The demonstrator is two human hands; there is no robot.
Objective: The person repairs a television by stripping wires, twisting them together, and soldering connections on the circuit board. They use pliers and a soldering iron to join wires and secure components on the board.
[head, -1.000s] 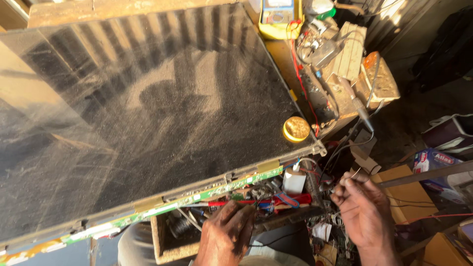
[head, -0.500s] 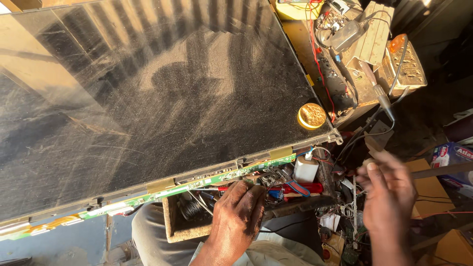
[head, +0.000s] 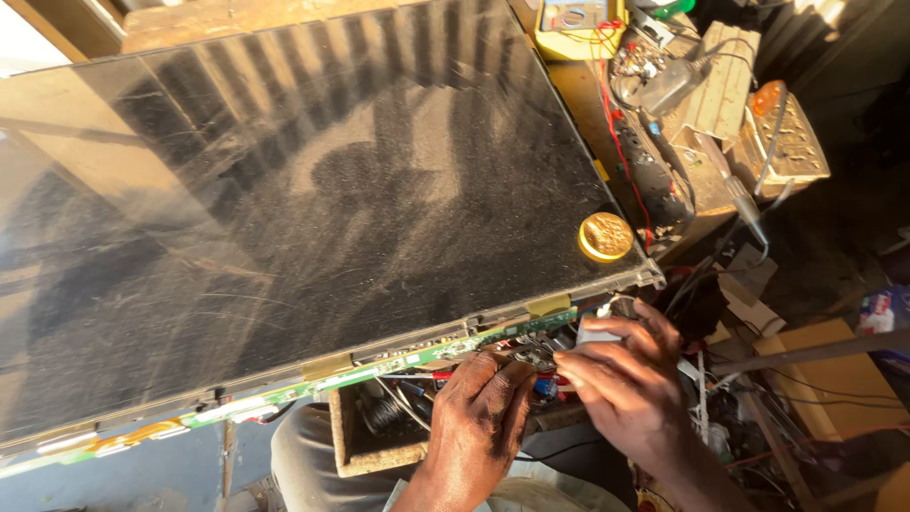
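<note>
The right hand (head: 621, 384) pinches a small white part (head: 597, 334) between thumb and fingers, just beside the near right corner of the flat screen panel (head: 313, 209). The left hand (head: 483, 403) has its fingers bent down onto the wires under the panel edge; I cannot tell if it grips something there.

Below the hands stands an open wooden box (head: 353, 446), and inside it are dark coiled wires and small parts.

The green circuit strip (head: 398, 365) is long and narrow, with small components and pieces of yellow tape on it. It lies along the near edge of the panel, and its long axis runs from lower left up to the right, ending close to both hands. A round gold lid (head: 605, 236) rests on the panel near that corner.
</note>
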